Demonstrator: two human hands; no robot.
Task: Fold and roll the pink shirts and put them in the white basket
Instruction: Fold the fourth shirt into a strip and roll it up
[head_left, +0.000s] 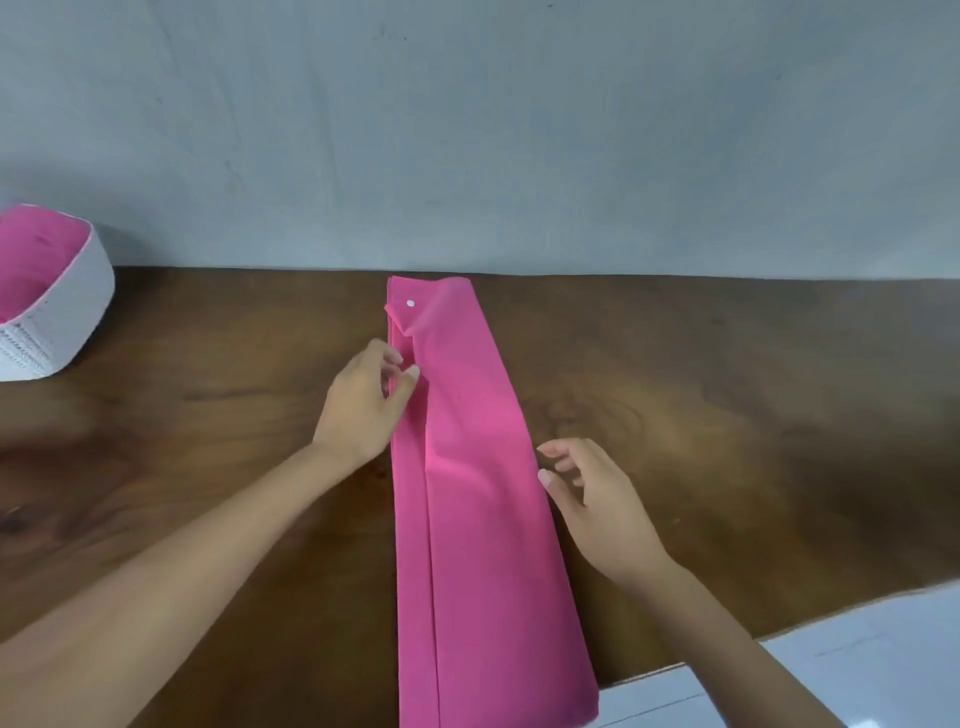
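A pink shirt (478, 493) lies folded into a long narrow strip down the middle of the brown wooden table (727, 415), its collar end with a white button at the far edge. My left hand (363, 405) rests at the strip's left edge near the collar, fingers pinching the fabric fold. Beside the strip's right edge hovers my right hand (592, 499), fingers loosely curled with their tips at the cloth and holding nothing. The white basket (62, 312) with a pink lining stands at the far left.
A grey wall (467, 130) rises directly behind the table's far edge. At the lower right, a white tiled floor (857, 665) shows past the table's near edge. The shirt's lower end hangs past that edge.
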